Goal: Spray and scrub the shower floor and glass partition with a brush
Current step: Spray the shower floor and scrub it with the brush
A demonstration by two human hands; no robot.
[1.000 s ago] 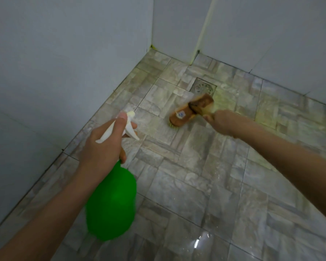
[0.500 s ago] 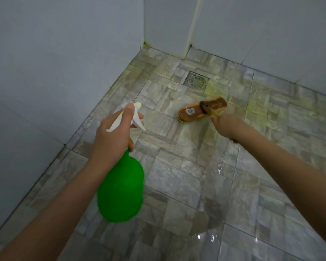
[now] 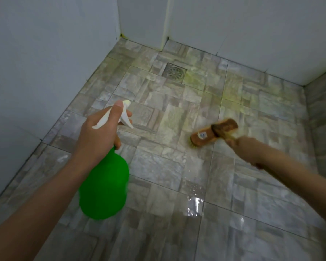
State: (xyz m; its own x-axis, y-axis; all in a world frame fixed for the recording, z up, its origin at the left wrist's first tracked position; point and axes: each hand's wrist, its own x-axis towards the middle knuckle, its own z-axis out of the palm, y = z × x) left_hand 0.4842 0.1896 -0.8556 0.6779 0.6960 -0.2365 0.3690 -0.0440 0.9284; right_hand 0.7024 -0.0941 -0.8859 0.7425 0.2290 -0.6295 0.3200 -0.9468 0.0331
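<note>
now: scrubbing the floor, sprayer held ready

from where i stand, the shower floor (image 3: 158, 166) fills most of the view. it is grey stone-pattern tile, wet, with a shiny puddle (image 3: 194, 202) at the near end and a yellowish film (image 3: 193, 80) beside the drain (image 3: 174, 72) at the far end. pale walls (image 3: 45, 53) close it in; which of them is the glass partition i cannot tell. the green spray bottle (image 3: 104, 187) hangs above the floor on the left. the left hand (image 3: 100, 134) is clamped round its neck, thumb laid along the white spray head, fingers curled by the trigger (image 3: 127, 122). on the right, the right hand (image 3: 247, 149) is blurred but looks closed on the near end of the wooden brush (image 3: 213, 133), whose bristles sit on the tile, well short of the drain. i'd judge this the floor-scrubbing step, with the partition not yet reached. next, the brush wants firm strokes toward the stained patch, with a squirt aimed ahead of it, not onto the hand.
</note>
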